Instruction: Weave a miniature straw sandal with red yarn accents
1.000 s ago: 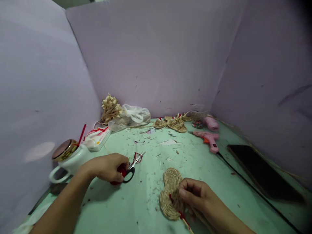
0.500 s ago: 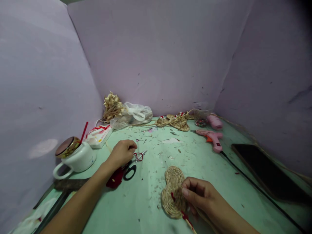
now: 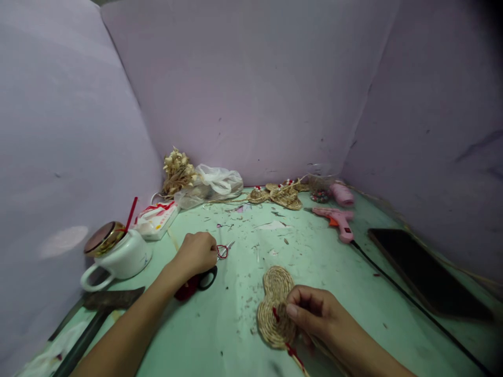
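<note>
My left hand (image 3: 198, 253) is curled down over the middle of a pair of scissors (image 3: 208, 278), its fingertips mostly hidden. A black handle ring and the blade tips show on either side of it. A loop of red yarn (image 3: 222, 252) lies across the blades, and a dark red bundle (image 3: 186, 289) sits beneath my wrist. Between thumb and fingers, my right hand (image 3: 312, 312) pinches the edge of a flat coiled-rope piece (image 3: 277, 309) shaped like a figure eight. A short red strand marks its lower coil, and a red-wrapped rope end trails below.
At left are a hammer (image 3: 112, 299) and a white mug (image 3: 128, 257) with a gold-rimmed jar leaning on it. A plastic bag (image 3: 220, 180) and finished-looking rope pieces (image 3: 286, 198) lie at the back. A pink glue gun (image 3: 340, 220), its cord and a dark tablet (image 3: 424, 269) occupy the right.
My left hand has lowered slightly and closed over the scissors. My right hand keeps its hold on the rope piece. The whole view has shifted a little.
</note>
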A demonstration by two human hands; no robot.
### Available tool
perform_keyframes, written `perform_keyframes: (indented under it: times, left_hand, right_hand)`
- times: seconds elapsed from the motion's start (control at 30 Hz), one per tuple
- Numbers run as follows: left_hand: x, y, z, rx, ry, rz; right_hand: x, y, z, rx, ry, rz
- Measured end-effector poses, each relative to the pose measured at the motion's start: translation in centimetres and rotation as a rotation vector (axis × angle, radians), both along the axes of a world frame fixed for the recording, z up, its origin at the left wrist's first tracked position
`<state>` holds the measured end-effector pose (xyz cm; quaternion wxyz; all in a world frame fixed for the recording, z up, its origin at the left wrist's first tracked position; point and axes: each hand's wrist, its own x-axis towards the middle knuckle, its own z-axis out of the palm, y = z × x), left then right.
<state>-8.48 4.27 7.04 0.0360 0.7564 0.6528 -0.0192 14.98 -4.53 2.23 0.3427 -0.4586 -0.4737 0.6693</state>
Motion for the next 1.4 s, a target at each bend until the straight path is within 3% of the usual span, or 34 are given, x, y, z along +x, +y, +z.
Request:
perform_keyframes:
  times: [0.2, 0.3, 0.37, 0.47, 0.6, 0.73, 0.87, 0.97, 1.07, 1.23, 1.4]
  left_hand:
    - [-2.5, 0.1, 3.0, -0.016, -0.119, -0.015]
    - [-3.8, 0.9, 3.7, 0.224, -0.226, 0.135]
    - [-3.9, 1.5, 3.0, 0.245, -0.221, 0.172]
    - [-3.0, 2.2, 0.8, 0.077, -0.241, 0.052]
    - [-1.7, 2.6, -1.8, -0.034, -0.230, -0.026]
    - [-1.6, 2.6, -2.1, -0.046, -0.218, -0.032]
    - [-0.5, 1.0, 0.0, 0.068, -0.210, -0.059]
    - [1.6, -1.8, 2.3, 0.255, -0.229, -0.229]
    - [3.6, -4.7, 3.7, 0.202, -0.318, -0.351]
    - [5.6, -6.8, 3.2, -0.005, -0.350, -0.463]
    - [6.6, -6.8, 1.9, -0.081, -0.430, -0.555]
  right_hand:
    - [-0.1, 0.0, -0.2, -0.024, 0.019, -0.007]
    - [-0.2, 0.0, -0.3, -0.022, 0.013, 0.000]
    - [-0.3, 0.0, -0.2, -0.017, 0.023, -0.001]
    - [-0.2, -0.1, 0.0, -0.014, 0.029, -0.012]
    - [0.2, 0.0, 0.3, 0.012, 0.026, -0.043]
    - [0.3, 0.2, 0.2, 0.025, 0.004, -0.046]
    - [0.2, 0.2, 0.1, 0.005, 0.055, -0.085]
    - [0.2, 0.1, 0.2, 0.019, 0.085, -0.128]
    - [0.5, 0.1, 0.4, 0.058, 0.090, -0.158]
    - [0.9, -0.1, 0.6, 0.188, 0.169, -0.139]
    - [0.4, -0.5, 0.2, 0.140, 0.195, -0.062]
